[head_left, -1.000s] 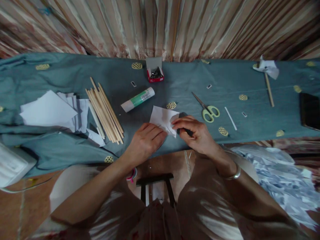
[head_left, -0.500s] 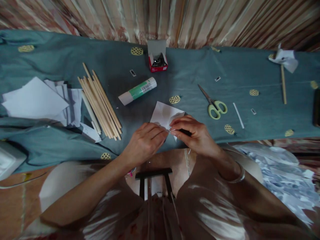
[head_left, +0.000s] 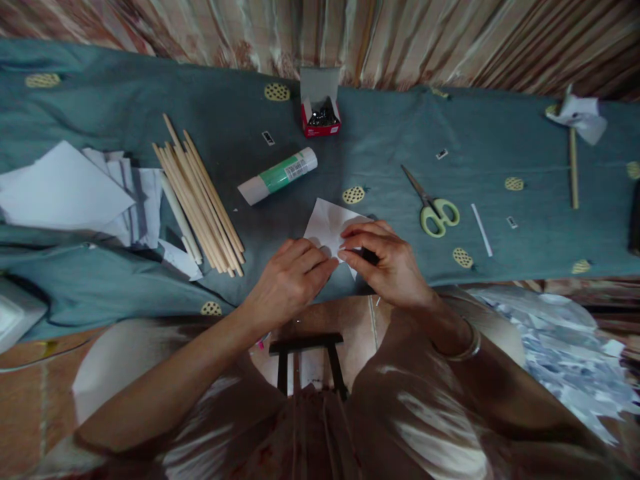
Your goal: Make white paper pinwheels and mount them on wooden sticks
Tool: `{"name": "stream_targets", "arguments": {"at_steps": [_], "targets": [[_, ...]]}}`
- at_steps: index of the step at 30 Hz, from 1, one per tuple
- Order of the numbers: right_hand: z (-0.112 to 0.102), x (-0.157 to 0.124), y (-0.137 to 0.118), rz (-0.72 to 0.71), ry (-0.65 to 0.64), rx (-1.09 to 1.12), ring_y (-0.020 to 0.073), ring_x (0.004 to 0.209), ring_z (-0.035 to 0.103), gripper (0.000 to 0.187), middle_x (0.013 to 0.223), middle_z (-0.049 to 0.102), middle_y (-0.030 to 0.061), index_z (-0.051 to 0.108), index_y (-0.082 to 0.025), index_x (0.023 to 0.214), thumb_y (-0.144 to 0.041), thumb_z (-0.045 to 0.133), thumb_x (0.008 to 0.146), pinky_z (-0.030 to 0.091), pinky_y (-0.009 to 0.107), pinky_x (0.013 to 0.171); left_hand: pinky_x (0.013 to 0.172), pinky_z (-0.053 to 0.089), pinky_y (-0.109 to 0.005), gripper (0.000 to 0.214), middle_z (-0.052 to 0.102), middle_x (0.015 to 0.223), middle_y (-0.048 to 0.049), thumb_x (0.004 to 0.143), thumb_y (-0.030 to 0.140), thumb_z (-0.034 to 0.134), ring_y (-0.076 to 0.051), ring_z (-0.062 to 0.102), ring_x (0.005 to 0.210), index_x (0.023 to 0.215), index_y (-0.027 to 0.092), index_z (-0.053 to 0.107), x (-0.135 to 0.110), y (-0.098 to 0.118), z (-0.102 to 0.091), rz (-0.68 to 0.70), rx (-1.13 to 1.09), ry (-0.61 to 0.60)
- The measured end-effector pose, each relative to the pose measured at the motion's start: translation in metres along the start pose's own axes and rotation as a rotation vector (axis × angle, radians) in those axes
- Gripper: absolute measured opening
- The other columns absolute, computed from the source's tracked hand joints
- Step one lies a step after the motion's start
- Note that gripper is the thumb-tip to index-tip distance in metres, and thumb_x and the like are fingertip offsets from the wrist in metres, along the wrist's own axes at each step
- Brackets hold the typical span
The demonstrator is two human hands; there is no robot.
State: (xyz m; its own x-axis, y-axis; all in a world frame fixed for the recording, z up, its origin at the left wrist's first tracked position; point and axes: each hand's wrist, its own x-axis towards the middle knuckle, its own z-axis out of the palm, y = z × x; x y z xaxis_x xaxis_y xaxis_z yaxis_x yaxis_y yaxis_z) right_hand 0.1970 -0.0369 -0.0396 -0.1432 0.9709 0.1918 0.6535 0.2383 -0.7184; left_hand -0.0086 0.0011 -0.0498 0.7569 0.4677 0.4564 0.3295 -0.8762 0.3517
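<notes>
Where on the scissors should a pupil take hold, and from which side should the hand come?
Probably by the green handles, with the right hand coming from the near right. The scissors lie flat, their pointed blades aimed far and left, while both finger loops face near and right, uncovered.

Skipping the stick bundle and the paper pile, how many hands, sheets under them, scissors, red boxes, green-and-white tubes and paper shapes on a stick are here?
Left hand plus right hand: 2
White sheet under them: 1
Scissors: 1 pair
Red box: 1
Green-and-white tube: 1
Paper shape on a stick: 1
Total: 7
</notes>
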Motion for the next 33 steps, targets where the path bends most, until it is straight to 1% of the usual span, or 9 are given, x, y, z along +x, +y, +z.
{"name": "stream_targets", "arguments": {"at_steps": [7,13,19,24,33], "targets": [[-0.004,-0.001,-0.001,-0.016,0.027,-0.016,0.0227,0.098,0.065,0.002,0.099,0.072,0.0055,0.069,-0.021,0.086,-0.023,0.069,0.086,0.05,0.043,0.092,0.07,0.046,-0.032,0.012,0.069,0.083,-0.0047,0.096,0.016,0.054,-0.018,0.059,0.082,0.101,0.014,0.065,0.001,0.0,-0.001,-0.01,0.013,-0.009],[-0.009,-0.004,-0.003,-0.027,-0.045,-0.046,0.0237,0.104,0.064,0.006,0.107,0.072,0.0064,0.069,-0.022,0.092,-0.023,0.068,0.086,0.05,0.044,0.095,0.068,0.045,-0.031,0.012,0.067,0.079,-0.004,0.096,0.017,0.055,-0.017,0.058,0.077,0.096,0.013,0.066,0.004,0.001,-0.001,-0.009,0.051,0.011],[-0.01,-0.005,-0.002,-0.047,-0.093,-0.096,0.0252,0.111,0.062,0.01,0.114,0.07,0.0058,0.07,-0.024,0.097,-0.025,0.064,0.089,0.049,0.046,0.098,0.068,0.046,-0.031,0.011,0.069,0.081,-0.0049,0.095,0.017,0.057,-0.018,0.06,0.079,0.097,0.012,0.067,0.003,0.001,-0.002,-0.011,0.065,0.009],[-0.009,-0.005,-0.003,-0.047,-0.087,-0.089,0.0257,0.11,0.062,0.013,0.114,0.071,0.0057,0.072,-0.024,0.098,-0.024,0.061,0.091,0.049,0.048,0.099,0.069,0.047,-0.031,0.012,0.069,0.081,-0.0043,0.095,0.017,0.057,-0.018,0.06,0.078,0.098,0.013,0.067,0.004,0.001,-0.002,-0.024,0.058,-0.007],[-0.008,-0.005,-0.003,-0.07,-0.071,-0.1,0.0252,0.109,0.062,0.016,0.114,0.071,0.0069,0.073,-0.024,0.1,-0.026,0.059,0.092,0.051,0.047,0.098,0.069,0.046,-0.031,0.015,0.068,0.082,-0.0049,0.097,0.019,0.054,-0.018,0.059,0.078,0.098,0.013,0.068,0.003,0.0,-0.002,-0.035,0.058,-0.022]]}}
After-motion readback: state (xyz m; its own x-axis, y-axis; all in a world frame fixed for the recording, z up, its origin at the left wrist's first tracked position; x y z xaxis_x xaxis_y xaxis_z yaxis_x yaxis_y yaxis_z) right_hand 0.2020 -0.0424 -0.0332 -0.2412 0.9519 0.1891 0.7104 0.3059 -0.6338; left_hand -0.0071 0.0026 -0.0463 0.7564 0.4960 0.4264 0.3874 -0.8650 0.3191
